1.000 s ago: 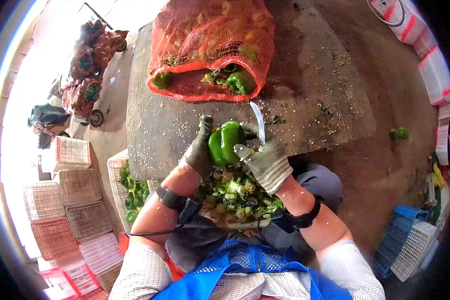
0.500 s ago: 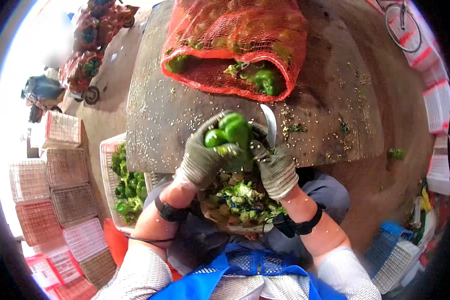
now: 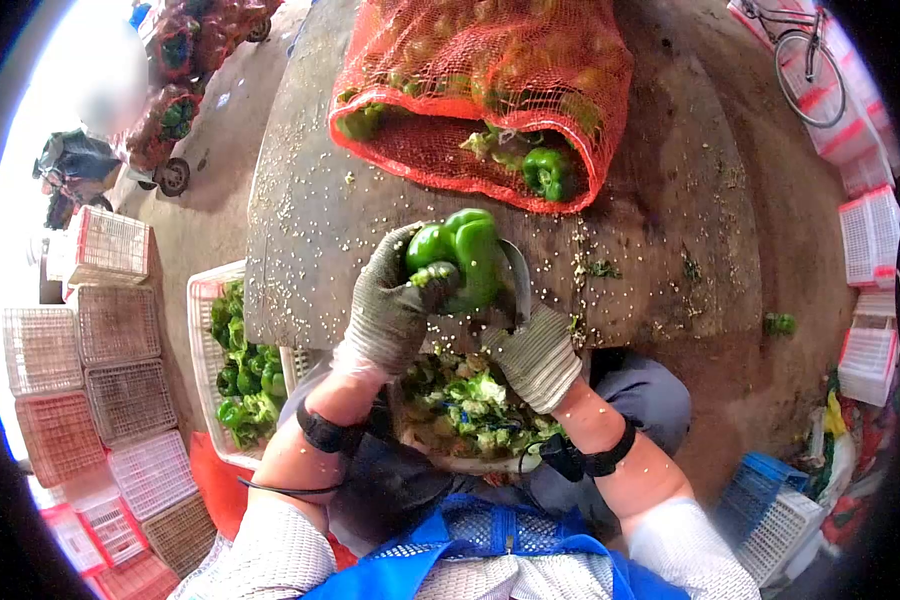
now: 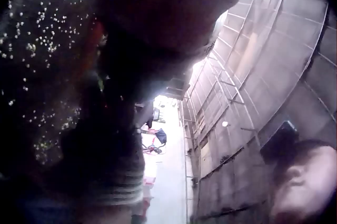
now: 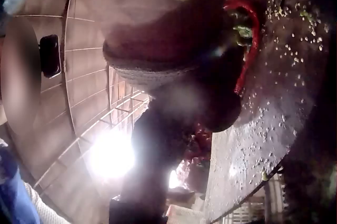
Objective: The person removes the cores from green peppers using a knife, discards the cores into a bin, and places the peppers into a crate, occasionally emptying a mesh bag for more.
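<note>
In the head view my gloved left hand grips a glossy green bell pepper over the table's near edge, thumb across its front. My gloved right hand holds a small knife with a curved blade, which stands along the pepper's right side. The knife's handle is hidden in that hand. Beneath both hands, a tub of pale green trimmings sits between the knees. Both wrist views are dark; the left glove's cuff and the right glove's cuff show, but the pepper is not discernible there.
An open red mesh sack of peppers lies on the seed-strewn wooden table. To the left stand a white crate with green peppers and stacked crates. Blue and white crates are at lower right, a bicycle at far right.
My left hand has wrapped round the pepper and turned it. The knife blade has come down from upright above my right hand to the pepper's right side. The head view has shifted slightly.
</note>
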`<state>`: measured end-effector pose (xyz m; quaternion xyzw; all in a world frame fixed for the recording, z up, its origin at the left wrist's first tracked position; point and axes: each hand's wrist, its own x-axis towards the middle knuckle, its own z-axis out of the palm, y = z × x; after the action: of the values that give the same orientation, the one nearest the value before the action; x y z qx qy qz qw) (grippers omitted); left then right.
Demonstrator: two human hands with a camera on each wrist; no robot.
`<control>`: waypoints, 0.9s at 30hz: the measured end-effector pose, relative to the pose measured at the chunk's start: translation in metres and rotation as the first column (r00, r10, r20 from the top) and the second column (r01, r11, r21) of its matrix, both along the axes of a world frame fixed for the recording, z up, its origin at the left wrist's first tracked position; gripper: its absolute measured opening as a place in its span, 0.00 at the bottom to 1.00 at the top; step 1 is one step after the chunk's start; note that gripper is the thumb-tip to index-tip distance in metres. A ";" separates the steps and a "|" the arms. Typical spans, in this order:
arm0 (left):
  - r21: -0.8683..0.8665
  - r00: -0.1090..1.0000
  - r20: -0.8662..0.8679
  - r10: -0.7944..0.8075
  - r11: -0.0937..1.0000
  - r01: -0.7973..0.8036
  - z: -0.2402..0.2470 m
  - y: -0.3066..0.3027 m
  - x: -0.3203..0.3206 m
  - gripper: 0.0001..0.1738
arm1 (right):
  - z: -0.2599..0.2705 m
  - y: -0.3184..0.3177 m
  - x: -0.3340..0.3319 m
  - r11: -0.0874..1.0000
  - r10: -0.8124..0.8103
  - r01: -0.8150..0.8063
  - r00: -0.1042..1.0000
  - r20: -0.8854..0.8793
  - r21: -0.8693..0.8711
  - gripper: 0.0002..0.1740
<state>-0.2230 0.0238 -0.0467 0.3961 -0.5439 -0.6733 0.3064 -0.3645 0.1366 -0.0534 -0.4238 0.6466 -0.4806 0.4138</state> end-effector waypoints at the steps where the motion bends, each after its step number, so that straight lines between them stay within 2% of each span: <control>1: -0.074 0.999 -0.009 0.048 0.996 -0.048 -0.005 0.000 -0.002 0.24 | 0.000 -0.001 0.002 1.000 -0.010 0.010 1.000 -0.001 0.021 0.20; 2: -0.152 0.996 0.069 0.060 0.987 -0.049 -0.008 0.001 -0.002 0.21 | 0.002 -0.002 0.003 0.998 -0.016 0.016 1.000 0.004 0.062 0.19; 5: -0.139 0.993 0.058 0.105 0.986 -0.096 -0.027 0.007 -0.007 0.20 | -0.010 -0.001 0.005 0.987 -0.050 0.055 0.998 -0.040 0.152 0.17; 6: -0.193 0.988 0.116 0.102 0.978 -0.078 -0.032 0.007 -0.007 0.19 | -0.012 0.000 0.005 0.983 -0.048 0.057 0.997 -0.057 0.176 0.18; 7: -0.321 0.979 0.162 0.127 0.945 -0.069 -0.036 0.005 -0.006 0.19 | -0.014 0.001 0.004 0.978 -0.045 0.059 0.996 -0.075 0.201 0.18; 8: -0.444 0.966 0.203 0.157 0.895 -0.052 -0.040 0.004 -0.004 0.19 | -0.013 0.001 0.003 0.973 -0.024 0.043 0.996 -0.084 0.228 0.19; 9: -0.559 0.952 0.238 0.193 0.829 -0.028 -0.039 0.003 -0.006 0.19 | -0.014 0.000 0.005 0.987 -0.066 0.070 0.997 -0.033 0.145 0.21; 10: -0.679 0.931 0.245 0.272 0.733 -0.035 -0.030 0.004 -0.010 0.26 | -0.014 0.000 0.007 0.993 -0.098 0.096 0.995 0.020 0.061 0.24; 13: -0.871 0.900 0.240 0.364 0.490 0.034 -0.033 -0.002 -0.014 0.29 | -0.009 0.000 0.005 0.987 -0.017 0.004 0.997 0.080 0.161 0.28; 14: -0.893 0.894 0.266 0.361 0.442 0.087 -0.031 0.001 -0.014 0.29 | -0.002 -0.001 0.005 0.988 -0.047 0.048 0.999 -0.012 0.149 0.25; 17: -0.920 0.880 0.359 0.312 0.275 0.278 -0.027 0.010 -0.014 0.28 | -0.052 0.008 0.005 0.998 0.027 -0.023 0.997 -0.072 0.052 0.21; 18: -0.918 0.888 0.375 0.266 0.236 0.318 -0.024 0.013 -0.015 0.29 | -0.036 0.007 0.005 0.999 -0.029 0.026 0.998 -0.050 -0.047 0.18; 21: -0.921 0.898 0.373 0.233 0.212 0.328 -0.023 0.016 -0.017 0.29 | -0.055 0.004 0.011 1.000 -0.021 0.016 0.979 -0.204 -0.023 0.16; 24: -0.926 0.920 0.285 0.270 0.325 0.191 -0.020 0.018 -0.026 0.23 | -0.039 -0.004 0.011 0.990 0.086 -0.049 0.950 -0.301 0.129 0.14; 25: -0.921 0.920 0.258 0.295 0.364 0.142 -0.018 0.018 -0.030 0.22 | -0.050 -0.006 0.018 0.993 0.115 -0.093 0.915 -0.387 0.073 0.14; 27: -0.779 0.935 0.148 0.321 0.621 -0.090 -0.027 0.012 -0.033 0.17 | -0.073 -0.011 0.032 0.983 0.130 -0.180 0.820 -0.558 -0.035 0.15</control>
<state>-0.2564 0.0355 -0.0735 0.3795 -0.7629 -0.2808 0.4416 -0.3320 0.1259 -0.1261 -0.6132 0.6806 -0.3299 0.2281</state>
